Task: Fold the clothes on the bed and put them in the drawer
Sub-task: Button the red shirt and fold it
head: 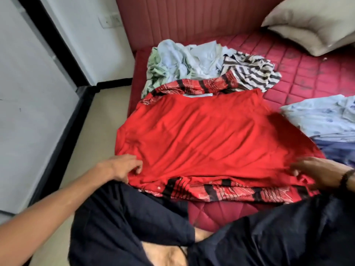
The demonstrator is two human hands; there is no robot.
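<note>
1. a person sits on a red quilted bed, legs in dark shorts stretched toward a red garment spread flat in front of them.
2. the left hand pinches the near left corner of the garment, fingers curled onto the cloth.
3. the right hand grips the near right corner, fingers curled over the edge; a dark band circles its wrist.
4. between the two hands runs the near hem, with a red and black patterned border showing just below it.
5. beyond the hands, at the garment's far edge, lies a crumpled pile of pale blue and green clothes, touching a black and white striped piece.
6. just past the right hand, to its outer side, sits a stack of folded pale blue printed clothes.
7. far beyond the right hand a beige pillow leans against the red padded headboard.
8. outside the left hand the bed ends, with a cream floor and white wall there.
</note>
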